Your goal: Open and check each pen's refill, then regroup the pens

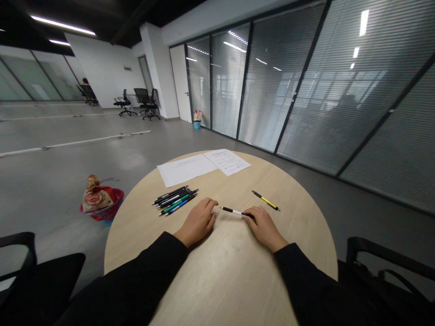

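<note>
The step in hand seems to be handling 1 thin black-and-white pen (238,212), which is near the middle of the round, pale wooden table (220,280), its tip pointing to about 9 o'clock. The right hand (264,226) pinches its back end between thumb and fingers. The left hand (200,220) is just beside the tip, thumb and pointing finger a bit apart, with nothing seen between them; I cannot tell if it touches the pen. Any move from here likely calls for a snug pinch, because a thin pen could roll. At 10 o'clock lies a bunch of slim black, green and blue pens (176,203), near the left hand, so a bump could scatter them. A yellow-and-black pen (266,200) lies at 2 o'clock. 2 flat, white paper sheets (186,170) sit at 11 and 12 o'clock. Off the table, between 9 and 10 o'clock, a red plastic basket (118,199) holds a brown paper bag (97,199). Nothing seems to block the held pen.
</note>
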A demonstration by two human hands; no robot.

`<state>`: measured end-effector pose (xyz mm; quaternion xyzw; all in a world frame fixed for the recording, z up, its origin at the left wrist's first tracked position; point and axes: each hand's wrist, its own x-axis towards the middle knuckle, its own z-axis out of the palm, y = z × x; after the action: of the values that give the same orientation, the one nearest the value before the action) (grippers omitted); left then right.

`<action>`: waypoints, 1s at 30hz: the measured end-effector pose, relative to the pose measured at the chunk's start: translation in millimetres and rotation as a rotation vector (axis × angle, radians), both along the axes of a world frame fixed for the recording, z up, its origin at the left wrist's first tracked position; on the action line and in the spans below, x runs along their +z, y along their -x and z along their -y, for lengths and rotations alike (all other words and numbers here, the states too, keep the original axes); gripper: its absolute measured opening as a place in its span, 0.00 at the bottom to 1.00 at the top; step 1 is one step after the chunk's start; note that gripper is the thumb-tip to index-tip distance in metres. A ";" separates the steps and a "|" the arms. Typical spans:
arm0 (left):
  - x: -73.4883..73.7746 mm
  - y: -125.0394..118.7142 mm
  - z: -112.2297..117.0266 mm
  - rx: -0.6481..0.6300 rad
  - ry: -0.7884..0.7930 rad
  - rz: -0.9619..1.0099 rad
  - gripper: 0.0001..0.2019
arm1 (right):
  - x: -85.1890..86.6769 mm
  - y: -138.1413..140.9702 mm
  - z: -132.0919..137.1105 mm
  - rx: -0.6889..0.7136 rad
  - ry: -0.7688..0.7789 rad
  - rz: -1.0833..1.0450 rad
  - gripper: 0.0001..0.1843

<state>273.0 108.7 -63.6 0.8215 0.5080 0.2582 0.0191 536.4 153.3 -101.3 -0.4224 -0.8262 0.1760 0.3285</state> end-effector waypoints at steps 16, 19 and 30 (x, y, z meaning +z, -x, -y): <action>1.8 2.6 -1.9 -0.059 0.164 -0.166 0.13 | 0.6 -3.2 -2.0 -0.050 0.019 0.022 0.07; -0.8 5.0 -3.5 -0.079 0.166 -0.081 0.14 | 1.1 -3.0 -1.8 -0.054 0.023 0.013 0.07; -6.5 10.7 -7.1 -0.024 0.103 0.085 0.13 | 1.2 -3.3 -1.6 -0.037 0.017 -0.006 0.07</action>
<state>262.3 115.9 -70.1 0.8137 0.5095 0.2661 0.0862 539.8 155.0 -100.1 -0.4398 -0.8157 0.1783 0.3307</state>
